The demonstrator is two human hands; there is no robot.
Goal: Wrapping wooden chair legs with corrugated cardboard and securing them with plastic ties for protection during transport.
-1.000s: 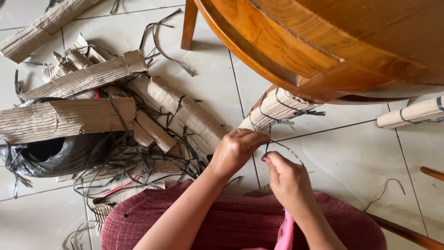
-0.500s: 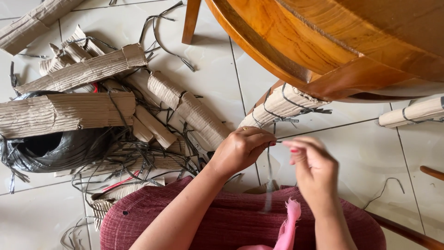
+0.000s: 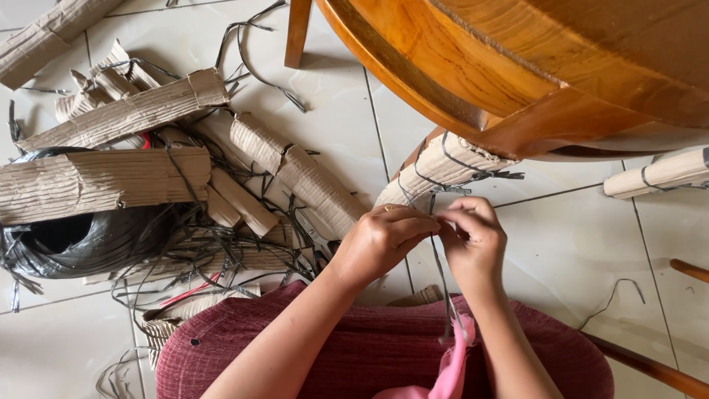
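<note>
The wooden chair (image 3: pixel 517 66) runs off the frame at 12 and 3 o'clock. The cardboard-wrapped leg (image 3: pixel 436 174) disappears behind both hands (image 3: pixel 428 240), whose fingertips hide whatever they pinch. The thin strap (image 3: pixel 442 281) blurs toward 6 o'clock.

Both hands were pinching a thin dark strap (image 3: pixel 442 273) that hung pretty much straight down between the fingertips, its lower end reaching the maroon fabric. Just above sat the cardboard-wrapped chair leg (image 3: pixel 443 171), tan corrugated stuff, tilted, with a few black straps looped around it and a frayed knot sticking out to one side.
</note>
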